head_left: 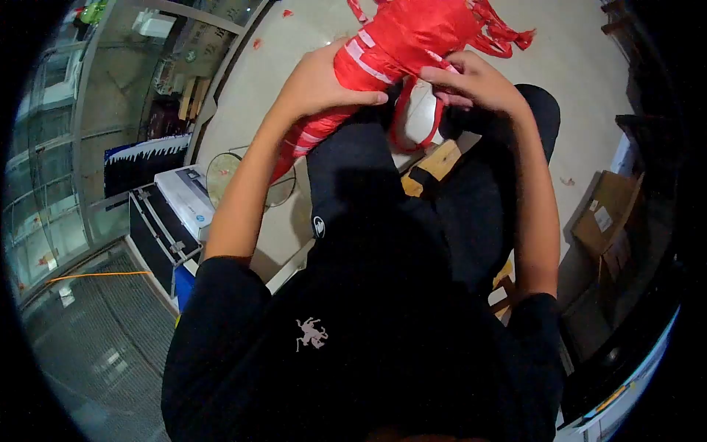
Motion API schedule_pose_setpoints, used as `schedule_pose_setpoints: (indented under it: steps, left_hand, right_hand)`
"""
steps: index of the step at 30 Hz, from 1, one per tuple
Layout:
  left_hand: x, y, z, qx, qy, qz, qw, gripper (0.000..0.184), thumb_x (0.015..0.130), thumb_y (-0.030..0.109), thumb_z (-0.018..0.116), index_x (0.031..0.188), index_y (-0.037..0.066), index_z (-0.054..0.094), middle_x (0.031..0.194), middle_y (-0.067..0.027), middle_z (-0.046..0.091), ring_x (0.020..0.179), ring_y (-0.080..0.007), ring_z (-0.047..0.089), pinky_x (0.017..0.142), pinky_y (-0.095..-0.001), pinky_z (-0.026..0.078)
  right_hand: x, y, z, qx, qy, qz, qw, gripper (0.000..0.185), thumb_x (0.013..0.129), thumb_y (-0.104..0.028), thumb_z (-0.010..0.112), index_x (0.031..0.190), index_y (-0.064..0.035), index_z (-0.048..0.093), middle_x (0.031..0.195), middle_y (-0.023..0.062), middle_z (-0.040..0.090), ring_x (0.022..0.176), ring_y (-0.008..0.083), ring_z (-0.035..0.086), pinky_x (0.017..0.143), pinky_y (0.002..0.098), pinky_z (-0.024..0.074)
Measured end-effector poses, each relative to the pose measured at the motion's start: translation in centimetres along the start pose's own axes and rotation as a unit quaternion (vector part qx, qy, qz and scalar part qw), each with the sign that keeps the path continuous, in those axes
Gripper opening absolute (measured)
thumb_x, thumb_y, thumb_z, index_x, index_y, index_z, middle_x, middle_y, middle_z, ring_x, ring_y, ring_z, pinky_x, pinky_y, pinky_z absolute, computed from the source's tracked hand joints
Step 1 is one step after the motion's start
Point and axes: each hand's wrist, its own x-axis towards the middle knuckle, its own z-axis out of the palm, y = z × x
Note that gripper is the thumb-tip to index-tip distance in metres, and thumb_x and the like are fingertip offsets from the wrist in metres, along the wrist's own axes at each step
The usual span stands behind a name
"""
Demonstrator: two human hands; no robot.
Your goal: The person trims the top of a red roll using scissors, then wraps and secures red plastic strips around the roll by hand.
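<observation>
A large bundle wrapped in red plastic [412,37] with white bands lies across my knee at the top centre. Loose red strips hang off its upper right end, and its narrower banded part runs down to the left. My left hand [317,85] is wrapped round the bundle's left side, thumb stretched over it. On the right, my right hand [475,82] pinches the bundle's lower edge, its fingers partly bent. Just below that hand is a white object with a red rim [421,118], between my legs.
A black case [155,228] and a white box [184,197] stand at the left, beside a round wire frame [291,184]. Yellowish wood [440,163] shows between my knees. A cardboard box [607,211] is at the right. Glass doors [110,110] stand upper left.
</observation>
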Motion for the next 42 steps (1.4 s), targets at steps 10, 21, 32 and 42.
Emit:
schedule_pose_setpoints:
  steps: [10, 21, 32, 42]
  left_hand:
    - [2.1, -2.1, 0.5, -0.362, -0.316, -0.228, 0.847, 0.070, 0.063, 0.026, 0.083, 0.121, -0.005, 0.057, 0.106, -0.0171, 0.066, 0.090, -0.0267, 0.066, 0.087, -0.0341, 0.051]
    - [-0.2, 2.1, 6.3, -0.744, -0.392, -0.188, 0.507, 0.104, 0.060, 0.048, 0.084, 0.136, -0.005, 0.037, 0.111, -0.0221, 0.061, 0.093, -0.0334, 0.066, 0.086, -0.0393, 0.052]
    - [-0.6, 3.6, 3.6, 0.096, -0.008, -0.150, 0.984, 0.085, 0.058, 0.051, 0.087, 0.118, -0.001, 0.057, 0.109, -0.0204, 0.068, 0.091, -0.0313, 0.070, 0.083, -0.0375, 0.053]
    - [0.0, 0.2, 0.0, -0.305, -0.222, -0.055, 0.924, 0.074, 0.060, 0.023, 0.086, 0.122, -0.003, 0.058, 0.109, -0.0119, 0.068, 0.100, -0.0214, 0.064, 0.093, -0.0325, 0.049]
  right_hand:
    - [-1.2, 4.9, 2.7, 0.188, 0.084, -0.068, 0.976, 0.061, 0.070, -0.029, 0.087, 0.120, -0.0047, 0.062, 0.105, 0.0025, 0.068, 0.093, 0.0141, 0.063, 0.079, 0.0300, 0.0518]
    - [-0.7, 5.5, 3.0, 0.293, 0.234, -0.143, 0.916, 0.059, 0.077, -0.040, 0.081, 0.120, -0.0063, 0.058, 0.102, 0.0037, 0.066, 0.089, 0.0140, 0.064, 0.077, 0.0290, 0.0523]
    - [-1.3, 3.4, -0.5, 0.031, 0.091, 0.020, 0.995, 0.044, 0.091, -0.049, 0.064, 0.085, -0.0050, 0.066, 0.069, -0.0014, 0.056, 0.057, 0.0067, 0.045, 0.054, 0.0230, 0.0360]
    - [-0.7, 5.9, 2.2, 0.168, 0.113, -0.124, 0.971, 0.079, 0.068, -0.028, 0.089, 0.132, -0.0026, 0.050, 0.108, 0.0083, 0.067, 0.096, 0.0182, 0.064, 0.088, 0.0318, 0.0502]
